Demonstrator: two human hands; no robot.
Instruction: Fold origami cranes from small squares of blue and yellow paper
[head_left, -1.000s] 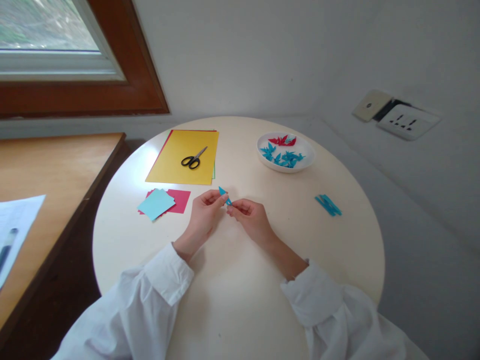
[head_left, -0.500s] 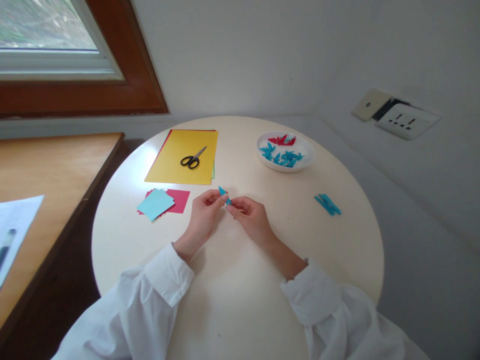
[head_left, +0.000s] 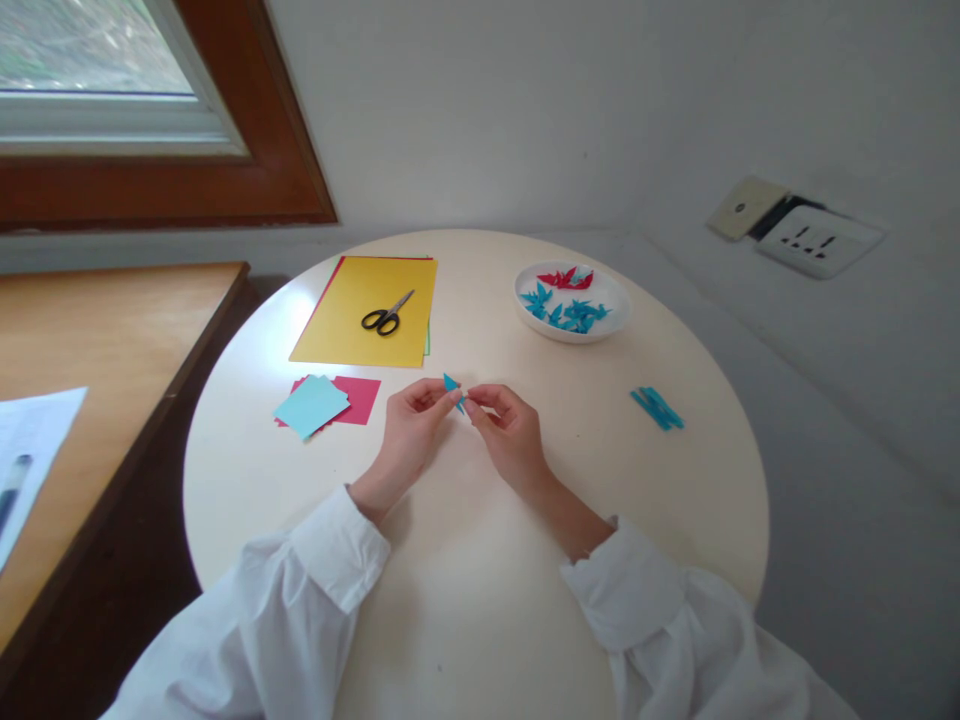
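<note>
A small folded piece of blue paper point(head_left: 450, 382) is held above the middle of the round table, its pointed end upward. My left hand point(head_left: 416, 420) pinches it between thumb and fingers. From the other side my right hand point(head_left: 510, 430) is closed too, thumb and fingertips at the paper's right edge. The fingers hide much of the folded paper. Beyond to the right, a white dish point(head_left: 574, 335) holds several small folded paper cranes, blue ones point(head_left: 577, 316) and red ones point(head_left: 564, 279).
Black-handled scissors point(head_left: 384, 318) lie on yellow paper sheets point(head_left: 330, 325) at the back left. Light blue paper squares point(head_left: 311, 407) overlap pink paper point(head_left: 360, 400) nearer. Folded blue strips point(head_left: 658, 408) lie at the right. A wooden desk point(head_left: 142, 340) stands left of the round table point(head_left: 480, 620).
The folded paper has turned slightly between my fingers, and its lower tip now shows below them. My right fingertips have shifted a little to the right.
</note>
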